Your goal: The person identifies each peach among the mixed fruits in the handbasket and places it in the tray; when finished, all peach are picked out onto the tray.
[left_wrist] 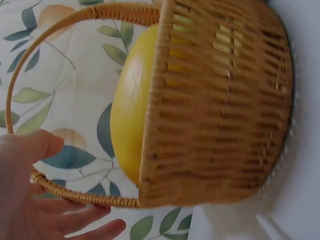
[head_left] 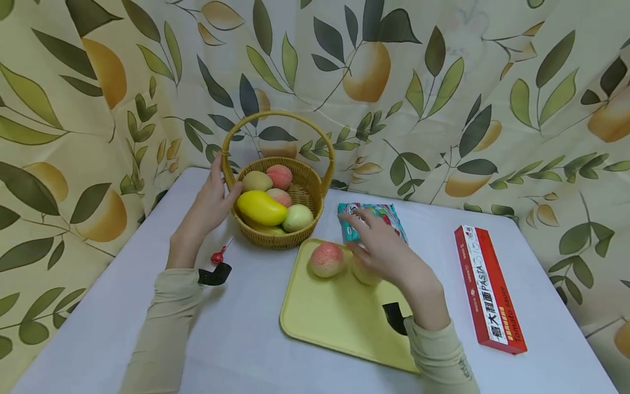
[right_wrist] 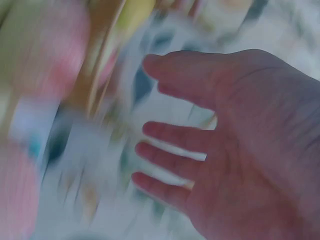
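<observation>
A wicker basket point(head_left: 275, 241) with a tall hoop handle holds a yellow mango point(head_left: 261, 208), peaches and pale green fruit. Beside its left side is my left hand point(head_left: 209, 200), its fingers stretched out along the handle. In the left wrist view the handle point(left_wrist: 85, 196) passes between the thumb and the extended fingers. My right hand point(head_left: 386, 246) hovers over the yellow tray point(head_left: 334, 325), fingers spread and palm bare in the right wrist view. On the tray sit a pink peach point(head_left: 326, 259) and a yellowish fruit point(head_left: 363, 273) partly hidden by that hand.
Behind the right hand lies a teal snack packet point(head_left: 400, 216). A red pasta box point(head_left: 492, 290) lies along the table's right side. A small red lollipop point(head_left: 217, 256) is by the left wrist. Patterned cloth point(head_left: 305, 54) hangs close behind the table.
</observation>
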`<state>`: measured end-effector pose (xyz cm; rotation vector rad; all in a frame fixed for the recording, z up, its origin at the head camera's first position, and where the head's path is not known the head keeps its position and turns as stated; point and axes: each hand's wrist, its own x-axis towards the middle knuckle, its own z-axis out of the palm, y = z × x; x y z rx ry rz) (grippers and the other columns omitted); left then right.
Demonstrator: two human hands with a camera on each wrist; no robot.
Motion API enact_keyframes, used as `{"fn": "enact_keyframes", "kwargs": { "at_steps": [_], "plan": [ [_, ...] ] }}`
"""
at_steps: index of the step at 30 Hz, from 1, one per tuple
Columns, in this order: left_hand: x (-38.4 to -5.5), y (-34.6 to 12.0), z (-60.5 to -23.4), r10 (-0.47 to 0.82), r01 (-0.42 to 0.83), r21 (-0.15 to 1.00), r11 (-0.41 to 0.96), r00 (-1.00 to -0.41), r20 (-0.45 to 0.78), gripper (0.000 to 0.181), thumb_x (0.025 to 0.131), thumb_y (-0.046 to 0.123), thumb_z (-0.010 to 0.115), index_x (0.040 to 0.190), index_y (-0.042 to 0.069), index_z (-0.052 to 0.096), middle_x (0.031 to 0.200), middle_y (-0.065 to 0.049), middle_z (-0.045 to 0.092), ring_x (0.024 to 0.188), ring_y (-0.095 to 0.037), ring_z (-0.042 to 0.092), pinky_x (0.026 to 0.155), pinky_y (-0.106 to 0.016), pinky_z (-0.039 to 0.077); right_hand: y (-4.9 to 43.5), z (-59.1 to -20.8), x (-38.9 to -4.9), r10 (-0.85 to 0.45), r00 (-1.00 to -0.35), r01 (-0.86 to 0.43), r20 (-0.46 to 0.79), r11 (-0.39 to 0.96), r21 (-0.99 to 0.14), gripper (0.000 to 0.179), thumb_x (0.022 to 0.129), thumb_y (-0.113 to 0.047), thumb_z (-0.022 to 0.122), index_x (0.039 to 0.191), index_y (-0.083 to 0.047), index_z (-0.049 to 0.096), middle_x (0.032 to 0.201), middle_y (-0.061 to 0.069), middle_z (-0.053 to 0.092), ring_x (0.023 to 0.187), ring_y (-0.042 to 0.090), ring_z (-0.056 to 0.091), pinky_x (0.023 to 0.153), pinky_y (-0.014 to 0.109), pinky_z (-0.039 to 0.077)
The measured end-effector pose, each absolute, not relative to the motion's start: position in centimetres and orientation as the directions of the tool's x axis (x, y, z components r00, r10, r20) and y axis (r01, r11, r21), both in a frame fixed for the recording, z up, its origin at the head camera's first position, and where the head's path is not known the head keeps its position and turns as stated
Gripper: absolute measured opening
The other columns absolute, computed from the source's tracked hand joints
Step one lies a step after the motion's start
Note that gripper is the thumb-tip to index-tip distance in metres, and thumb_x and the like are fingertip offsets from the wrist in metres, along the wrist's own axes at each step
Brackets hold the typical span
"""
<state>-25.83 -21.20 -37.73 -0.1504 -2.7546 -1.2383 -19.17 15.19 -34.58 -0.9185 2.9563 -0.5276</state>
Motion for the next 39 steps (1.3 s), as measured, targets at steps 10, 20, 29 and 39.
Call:
{"fn": "enact_keyframes", "kwargs": {
  "at_steps": [10,20,29,39],
  "plan": [
    [-25.8,-21.1,-37.1,0.032,0.124,0.747,0.653,-0.99,0.137,0.089,0.107,0.049,0.045,0.164,0.02,-0.017,0.174,-0.019,0.004,0.157,-0.045,0.022,0.127,-0.061,0.023,6.0,-33.8,-20.0,-0.779,-0.624,-0.778,0.057,0.614,-0.133,0.056,0.101,-0.011,0.059,0.154,-0.021,0.045,0.161,0.012,0.041,0.149,0.031,0.04,0.122,0.052,0.039],
    [-25.3,-21.7,-36.7,0.057,0.123,0.74,0.661,-0.992,0.113,0.087,0.108,0.045,0.044,0.164,0.017,-0.016,0.173,-0.022,0.006,0.156,-0.047,0.023,0.128,-0.061,0.023,1.0,-34.9,-33.8,-0.704,-0.673,-0.701,-0.227,0.705,-0.106,0.058,0.111,-0.027,0.039,0.163,-0.009,0.021,0.173,0.019,0.012,0.16,0.04,0.015,0.13,0.053,0.023],
    [-24.8,-20.9,-36.8,0.067,0.141,0.74,0.658,-0.989,0.129,0.086,0.108,0.047,0.043,0.165,0.016,-0.014,0.173,-0.023,0.004,0.156,-0.049,0.021,0.127,-0.062,0.022,0.3,-34.8,-36.7,-0.631,-0.705,-0.645,-0.323,0.76,-0.078,0.069,0.107,-0.017,0.044,0.167,-0.026,0.01,0.169,0.009,0.019,0.159,0.033,0.017,0.131,0.052,0.021],
    [-24.8,-21.5,-36.8,0.052,0.131,0.745,0.654,-0.99,0.128,0.088,0.107,0.048,0.045,0.165,0.019,-0.016,0.173,-0.022,0.003,0.156,-0.048,0.021,0.127,-0.062,0.022,0.5,-36.8,-37.1,-0.644,-0.701,-0.694,-0.307,0.714,0.085,0.023,0.108,-0.021,0.046,0.13,-0.013,0.045,0.132,0.015,0.052,0.118,0.037,0.05,0.104,0.048,0.047]
  ]
}}
